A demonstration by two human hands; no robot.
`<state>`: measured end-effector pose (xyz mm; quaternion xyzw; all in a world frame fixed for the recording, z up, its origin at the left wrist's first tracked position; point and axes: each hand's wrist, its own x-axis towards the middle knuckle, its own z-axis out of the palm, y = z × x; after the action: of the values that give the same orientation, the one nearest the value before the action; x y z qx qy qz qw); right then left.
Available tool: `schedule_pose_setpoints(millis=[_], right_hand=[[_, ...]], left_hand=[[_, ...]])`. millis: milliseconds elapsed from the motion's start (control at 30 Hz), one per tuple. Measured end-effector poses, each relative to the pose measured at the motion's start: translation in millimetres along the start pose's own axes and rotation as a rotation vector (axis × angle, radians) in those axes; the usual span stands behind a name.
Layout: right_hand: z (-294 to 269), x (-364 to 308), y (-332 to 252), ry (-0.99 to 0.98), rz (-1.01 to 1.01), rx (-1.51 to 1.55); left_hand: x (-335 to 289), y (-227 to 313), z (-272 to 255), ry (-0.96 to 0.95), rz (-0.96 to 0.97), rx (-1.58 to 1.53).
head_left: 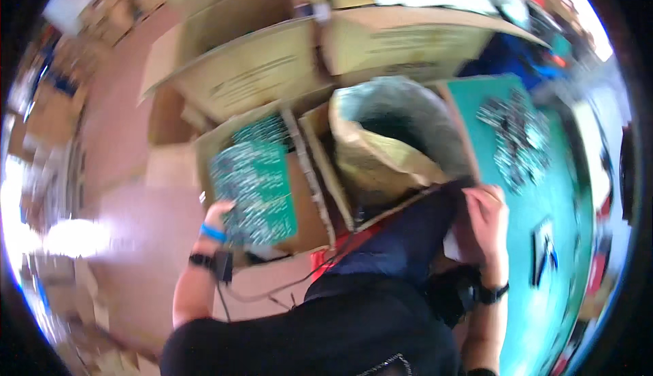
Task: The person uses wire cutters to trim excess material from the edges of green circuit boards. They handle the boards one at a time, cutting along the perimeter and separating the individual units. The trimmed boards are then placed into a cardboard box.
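Note:
My left hand [219, 214], with a blue band and a black strap at the wrist, grips the left edge of a flat green circuit board panel [277, 189] carrying rows of silvery parts. The panel is tilted over an open cardboard box [311, 218], and more green boards [262, 130] show at its far end. My right hand [488, 216] is beside my dark trouser leg, near the green table's edge. Its fingers are curled together, and anything between them is hidden by blur and the hand itself.
Right of the board box, another carton holds a large open bag [381, 162]. Larger cartons [255, 70] stand behind. On the green tabletop [537, 213] lie a heap of small silvery parts [517, 134] and a dark flat object [542, 252]. A black cable [272, 289] crosses before me.

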<state>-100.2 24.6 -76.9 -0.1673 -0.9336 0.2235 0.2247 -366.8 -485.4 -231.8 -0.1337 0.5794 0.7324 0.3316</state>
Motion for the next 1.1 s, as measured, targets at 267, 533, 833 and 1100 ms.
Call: schedule_pose_setpoints(millis=[267, 533, 833, 1100], right_hand=[[-142, -72, 17, 0.055, 0.302, -0.269], [-197, -187, 113, -0.023, 0.722, -0.465], [-223, -239, 82, 0.777, 0.863, 0.867], [-246, -312, 70, 0.976, 0.796, 0.815]], left_hand=[[-85, 35, 233, -0.802, 0.127, -0.470], [-79, 3, 439, -1.158, -0.052, -0.286], [-180, -70, 616, -1.474, -0.566, 0.047], [-259, -193, 701, -1.641, -0.859, 0.368]])
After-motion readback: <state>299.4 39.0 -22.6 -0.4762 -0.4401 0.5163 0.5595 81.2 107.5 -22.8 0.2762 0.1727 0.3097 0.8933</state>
